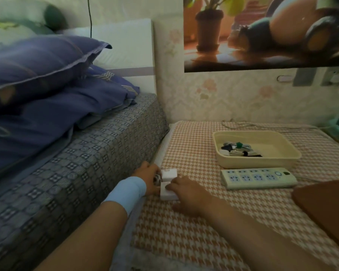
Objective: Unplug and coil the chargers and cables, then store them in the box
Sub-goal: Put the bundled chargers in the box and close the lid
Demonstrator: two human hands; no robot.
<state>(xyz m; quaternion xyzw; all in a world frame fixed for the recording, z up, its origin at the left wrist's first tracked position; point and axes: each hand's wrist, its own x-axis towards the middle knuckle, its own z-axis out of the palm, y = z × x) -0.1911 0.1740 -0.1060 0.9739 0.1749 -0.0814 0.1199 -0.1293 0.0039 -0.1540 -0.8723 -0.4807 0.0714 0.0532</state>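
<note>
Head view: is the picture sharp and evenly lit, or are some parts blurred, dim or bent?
Head view, light: dim, with a greenish cast; head view, focus: power strip and box fairly sharp, poster and pale pillow at top left blurred, left hand and right hand at the white chargers slightly soft; head view, geometry: the poster's lower edge slants, likely from the wide lens.
</note>
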